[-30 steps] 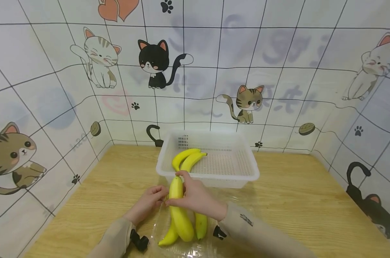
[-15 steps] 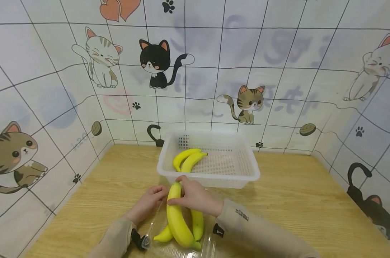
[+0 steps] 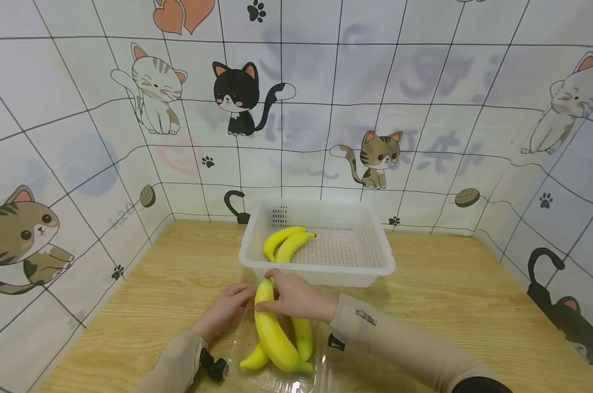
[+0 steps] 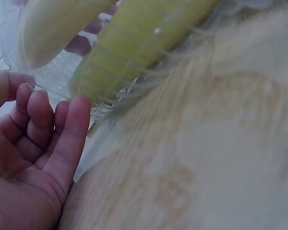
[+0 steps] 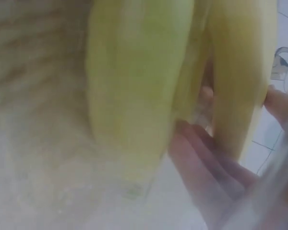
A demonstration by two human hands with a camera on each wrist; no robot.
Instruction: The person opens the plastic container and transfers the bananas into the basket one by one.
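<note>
In the head view my right hand [image 3: 301, 297] grips a yellow banana [image 3: 276, 341] near its upper end. The banana slants across two other bananas, one showing at the left [image 3: 253, 357] and another at the right [image 3: 303, 338]. Beneath them is a clear plastic container [image 3: 321, 363]. My left hand [image 3: 225, 309] is at the container's far left side; in the left wrist view, its thumb and fingers pinch the thin plastic edge, close to the banana tips. The right wrist view is blurred and shows the right fingers [image 5: 201, 158] around the banana [image 5: 240, 72].
A white perforated basket [image 3: 321, 268] stands just beyond the hands, with two bananas [image 3: 292, 246] lying in its left part. The wooden table [image 3: 433, 305] ends at a wall covering [image 3: 306, 125] printed with cats.
My right hand has shifted slightly towards me with the banana. The banana's lower end has swung to the right and now lies across the others. My left hand stays in place.
</note>
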